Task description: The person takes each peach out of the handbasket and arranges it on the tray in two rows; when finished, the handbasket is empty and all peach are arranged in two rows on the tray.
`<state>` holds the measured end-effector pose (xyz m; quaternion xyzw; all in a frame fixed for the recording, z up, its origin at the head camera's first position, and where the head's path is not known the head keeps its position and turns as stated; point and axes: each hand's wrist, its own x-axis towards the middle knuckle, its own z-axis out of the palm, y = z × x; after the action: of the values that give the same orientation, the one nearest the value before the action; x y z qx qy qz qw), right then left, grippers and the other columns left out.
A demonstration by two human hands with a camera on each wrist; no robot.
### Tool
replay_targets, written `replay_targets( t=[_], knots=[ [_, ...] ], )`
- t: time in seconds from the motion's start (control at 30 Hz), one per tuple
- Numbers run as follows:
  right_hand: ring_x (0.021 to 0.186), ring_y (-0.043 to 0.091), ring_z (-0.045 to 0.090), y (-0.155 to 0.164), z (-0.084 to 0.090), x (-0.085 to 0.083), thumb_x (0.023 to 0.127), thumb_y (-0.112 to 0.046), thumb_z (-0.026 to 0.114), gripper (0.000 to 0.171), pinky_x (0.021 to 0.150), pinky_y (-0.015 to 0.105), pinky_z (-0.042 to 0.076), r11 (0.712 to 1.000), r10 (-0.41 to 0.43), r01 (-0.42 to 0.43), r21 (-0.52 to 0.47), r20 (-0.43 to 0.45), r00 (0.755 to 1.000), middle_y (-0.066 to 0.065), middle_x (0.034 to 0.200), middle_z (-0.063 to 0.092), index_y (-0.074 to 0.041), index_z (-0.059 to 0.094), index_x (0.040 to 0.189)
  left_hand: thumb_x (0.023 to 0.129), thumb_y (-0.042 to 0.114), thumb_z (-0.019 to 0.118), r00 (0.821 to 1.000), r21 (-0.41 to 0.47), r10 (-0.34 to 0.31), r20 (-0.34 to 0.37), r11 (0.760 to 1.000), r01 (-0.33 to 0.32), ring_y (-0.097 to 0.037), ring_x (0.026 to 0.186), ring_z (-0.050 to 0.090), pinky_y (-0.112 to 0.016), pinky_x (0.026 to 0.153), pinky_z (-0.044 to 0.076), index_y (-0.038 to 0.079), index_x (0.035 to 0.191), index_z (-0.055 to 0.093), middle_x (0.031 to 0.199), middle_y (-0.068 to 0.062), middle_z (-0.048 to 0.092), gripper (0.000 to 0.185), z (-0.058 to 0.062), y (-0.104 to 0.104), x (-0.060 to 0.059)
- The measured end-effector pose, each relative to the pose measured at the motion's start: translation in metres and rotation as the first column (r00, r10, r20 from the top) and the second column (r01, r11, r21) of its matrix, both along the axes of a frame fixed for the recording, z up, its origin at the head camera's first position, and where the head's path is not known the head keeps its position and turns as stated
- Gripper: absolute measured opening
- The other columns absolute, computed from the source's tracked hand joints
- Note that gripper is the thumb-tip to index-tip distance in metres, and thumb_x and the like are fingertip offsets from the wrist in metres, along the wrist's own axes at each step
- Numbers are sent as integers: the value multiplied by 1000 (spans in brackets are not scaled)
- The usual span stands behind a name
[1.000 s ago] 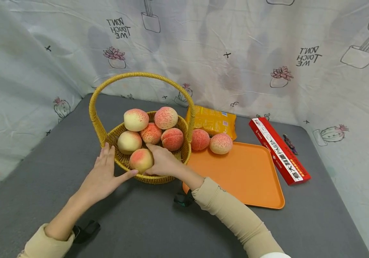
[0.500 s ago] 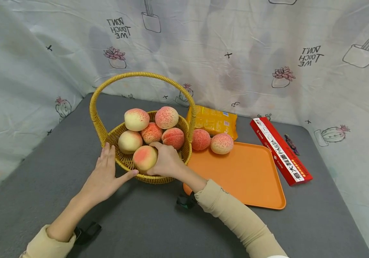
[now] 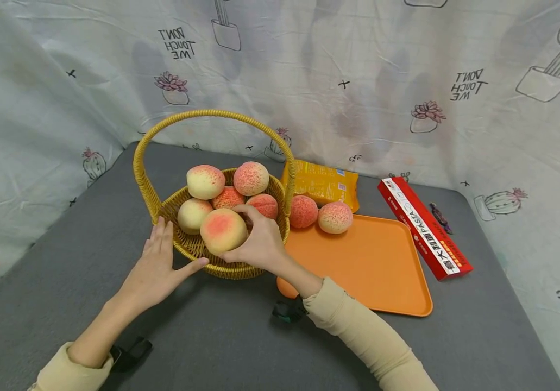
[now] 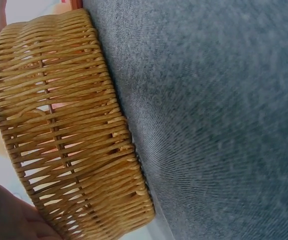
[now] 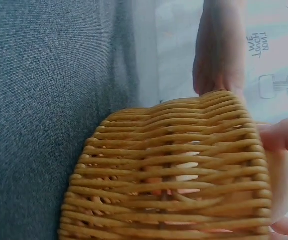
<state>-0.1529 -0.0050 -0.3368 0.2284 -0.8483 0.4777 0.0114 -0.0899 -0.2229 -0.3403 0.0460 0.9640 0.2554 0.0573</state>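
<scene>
Right hand (image 3: 262, 244) is clamped on a yellow peach with a red blush (image 3: 223, 232), which is held between thumb and fingers over the near part of a woven golden basket (image 3: 233, 273). Left hand (image 3: 155, 266) is laid against the basket's left side, with its fingers straight and its thumb spread apart from them to the front rim. Behind both hands, a pale cloth (image 3: 280, 65) printed with potted plants and mirrored lettering is hung. Beneath them, a grey tabletop (image 3: 64, 228) is seen. Between the hands and just beyond them, the basket is set upright, its tall handle (image 3: 216, 113) arched above. To the right of the right hand, an orange tray (image 3: 358, 260) is laid flat. Farther right, a long red pasta box (image 3: 423, 228) is placed at a slant. Beyond the right hand, a yellow-orange packet (image 3: 326, 182) is partly hidden by the handle. Just past that hand's fingers, five cream, pink and red peaches (image 3: 205, 182) are gathered in the basket; beyond its wrist, two others (image 3: 335, 218) are set side by side at the tray's far edge. Farthest right, a small dark item (image 3: 440, 217), too small to identify, is placed beside the box.
</scene>
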Motion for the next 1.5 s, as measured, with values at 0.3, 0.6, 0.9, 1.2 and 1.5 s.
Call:
replay_targets(
  t=[0.3,0.6,0.9,1.2,1.5],
  knots=[
    [100,19,64,22,9,8,53,-2,92,77,87,25,53,969,40,-64,-238,-106,994,9,113,63,-3,57,122,91,65,52,1000,-7,1,3,1000,-1,-46,143,-9,-61,114,7,-13,149,-4,156,-29,-15,112,-1,0,-1],
    [108,19,62,52,21,5,55,3,90,79,92,32,52,934,35,-53,-353,-59,998,12,118,63,0,57,126,91,64,53,1000,5,-5,0,1000,5,-45,143,-10,-61,114,5,-13,149,-4,155,-29,-16,112,-1,0,-2],
    [110,28,61,82,31,2,56,12,87,77,93,36,52,910,-8,6,-414,-4,1000,20,119,63,7,54,125,91,64,52,1000,-2,-14,14,1000,14,-43,143,-14,-62,113,5,-13,149,-6,155,-29,-18,112,-1,-2,-3],
    [101,18,64,108,38,-1,56,15,83,74,86,29,54,870,-94,84,-486,2,996,15,117,65,8,55,125,91,63,52,1000,1,-15,20,1000,15,-42,144,-14,-62,113,5,-13,149,-5,155,-29,-18,112,1,-1,-2],
    [100,16,65,138,44,-7,56,19,81,73,87,26,54,813,-219,203,-546,36,975,8,116,65,3,57,124,92,63,52,1000,-1,-15,26,1000,15,-42,143,-14,-62,113,5,-13,149,-6,155,-29,-18,112,2,-1,-2]
  ],
)
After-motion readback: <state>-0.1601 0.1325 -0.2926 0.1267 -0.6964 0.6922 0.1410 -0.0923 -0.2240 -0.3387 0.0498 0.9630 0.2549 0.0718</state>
